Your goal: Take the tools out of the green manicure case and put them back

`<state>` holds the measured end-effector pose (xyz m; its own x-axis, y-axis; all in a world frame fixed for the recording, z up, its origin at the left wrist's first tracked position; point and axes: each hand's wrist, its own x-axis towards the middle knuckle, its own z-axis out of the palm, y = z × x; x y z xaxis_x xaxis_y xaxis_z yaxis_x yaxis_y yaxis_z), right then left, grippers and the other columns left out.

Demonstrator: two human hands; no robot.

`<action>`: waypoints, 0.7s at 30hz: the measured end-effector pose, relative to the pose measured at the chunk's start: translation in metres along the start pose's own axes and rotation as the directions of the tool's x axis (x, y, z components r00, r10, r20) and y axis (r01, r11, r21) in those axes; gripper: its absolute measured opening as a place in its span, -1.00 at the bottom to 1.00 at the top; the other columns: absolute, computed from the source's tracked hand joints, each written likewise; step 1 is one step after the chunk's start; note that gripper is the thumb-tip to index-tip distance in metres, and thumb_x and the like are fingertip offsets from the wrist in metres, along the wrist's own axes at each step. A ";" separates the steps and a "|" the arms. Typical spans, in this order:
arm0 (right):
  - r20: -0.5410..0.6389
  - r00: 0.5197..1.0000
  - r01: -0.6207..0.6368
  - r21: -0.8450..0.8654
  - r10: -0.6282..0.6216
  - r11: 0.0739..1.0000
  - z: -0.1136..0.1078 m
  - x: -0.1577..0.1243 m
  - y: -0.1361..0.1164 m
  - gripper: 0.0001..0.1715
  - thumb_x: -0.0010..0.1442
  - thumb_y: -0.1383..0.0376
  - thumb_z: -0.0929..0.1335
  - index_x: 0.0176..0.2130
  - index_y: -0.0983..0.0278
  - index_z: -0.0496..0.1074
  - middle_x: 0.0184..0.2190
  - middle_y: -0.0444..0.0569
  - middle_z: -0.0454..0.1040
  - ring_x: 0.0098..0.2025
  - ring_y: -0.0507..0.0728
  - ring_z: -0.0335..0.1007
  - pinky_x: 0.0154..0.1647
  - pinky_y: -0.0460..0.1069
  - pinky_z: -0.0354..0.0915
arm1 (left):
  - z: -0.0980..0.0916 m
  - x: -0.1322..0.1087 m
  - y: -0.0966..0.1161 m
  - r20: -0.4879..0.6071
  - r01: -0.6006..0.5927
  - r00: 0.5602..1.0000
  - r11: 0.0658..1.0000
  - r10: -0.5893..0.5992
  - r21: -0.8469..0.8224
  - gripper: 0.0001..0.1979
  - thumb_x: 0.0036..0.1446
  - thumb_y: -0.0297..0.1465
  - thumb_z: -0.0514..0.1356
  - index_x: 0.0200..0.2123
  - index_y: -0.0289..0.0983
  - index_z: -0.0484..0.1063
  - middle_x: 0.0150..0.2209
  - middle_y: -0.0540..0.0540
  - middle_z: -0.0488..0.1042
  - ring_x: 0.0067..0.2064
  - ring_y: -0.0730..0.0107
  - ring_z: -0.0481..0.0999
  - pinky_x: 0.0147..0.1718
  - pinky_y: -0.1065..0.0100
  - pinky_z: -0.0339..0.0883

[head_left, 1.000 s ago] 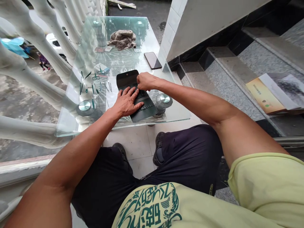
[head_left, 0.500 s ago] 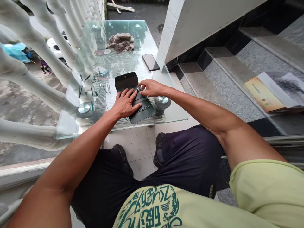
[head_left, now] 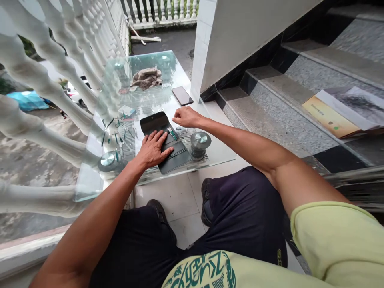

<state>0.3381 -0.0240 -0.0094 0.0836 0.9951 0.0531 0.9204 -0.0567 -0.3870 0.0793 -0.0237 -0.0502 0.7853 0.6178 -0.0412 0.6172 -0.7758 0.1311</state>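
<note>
An opened black case (head_left: 177, 160) lies on the glass table, its flap turned away from me. My left hand (head_left: 153, 150) rests on it with the fingers spread. A green and silver nail clipper (head_left: 172, 133) sits in the case, just right of my left fingertips. My right hand (head_left: 186, 117) hovers right of the case, fingers curled together; anything between them is too small to make out. Left of the case lie several small metal tools (head_left: 120, 140) and a pair of scissors (head_left: 119, 123).
The glass table (head_left: 210, 160) also bears a phone (head_left: 182, 96), a crumpled cloth (head_left: 147, 78) and a small box (head_left: 127, 111). Round metal-topped supports (head_left: 201, 138) stand near its front. White balusters line the left; stairs with an open carton (head_left: 330, 116) rise at right.
My right hand has lifted off the case and moved slightly right of it, uncovering the clipper. My left hand stays on the case. The view has tilted upward.
</note>
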 end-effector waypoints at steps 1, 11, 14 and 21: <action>0.013 0.999 -0.041 0.006 0.041 0.999 -0.006 0.011 0.000 -0.73 0.47 0.27 0.43 -0.17 0.36 0.73 -0.18 0.24 0.76 -0.03 0.32 0.73 0.11 0.09 0.56 | -0.001 -0.002 -0.001 -0.002 0.001 1.000 1.000 -0.001 0.002 -0.13 0.57 0.15 0.02 0.72 -0.17 0.12 0.72 -0.24 0.12 0.74 -0.20 0.03 0.67 -0.20 -0.07; 0.028 0.971 -0.236 0.008 0.236 0.972 0.005 0.110 -0.038 -0.63 0.29 0.20 0.68 -0.09 0.42 0.68 -0.16 0.36 0.77 -0.04 0.37 0.81 0.13 0.13 0.64 | 0.005 -0.005 -0.002 -0.029 0.012 1.000 1.000 -0.011 0.006 -0.17 0.58 0.13 0.04 0.71 -0.13 0.16 0.71 -0.22 0.16 0.73 -0.21 0.05 0.67 -0.27 -0.03; 0.065 0.959 -0.277 0.007 0.276 0.961 0.011 0.122 -0.042 -0.68 0.25 0.36 0.67 -0.06 0.47 0.68 -0.18 0.33 0.77 -0.11 0.35 0.82 0.10 0.10 0.65 | 0.006 -0.005 -0.001 -0.019 0.024 1.000 1.000 -0.024 -0.004 -0.16 0.59 0.11 0.04 0.71 -0.21 0.15 0.72 -0.24 0.13 0.74 -0.23 0.02 0.68 -0.28 -0.08; 0.226 0.905 -0.395 0.139 0.359 0.908 0.003 0.120 -0.009 -0.87 0.39 0.43 0.55 -0.09 0.52 0.68 -0.37 0.13 0.72 -0.34 0.18 0.70 -0.14 0.02 0.66 | 0.005 -0.004 0.002 -0.010 0.040 0.999 0.999 -0.041 -0.010 -0.16 0.59 0.11 0.05 0.72 -0.18 0.15 0.72 -0.21 0.12 0.74 -0.20 0.01 0.69 -0.23 -0.11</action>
<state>0.3383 0.0961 -0.0020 0.3203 0.8990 -0.2988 0.7499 -0.4333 -0.4999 0.0775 -0.0289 -0.0545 0.7591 0.6500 -0.0365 0.6480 -0.7489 0.1388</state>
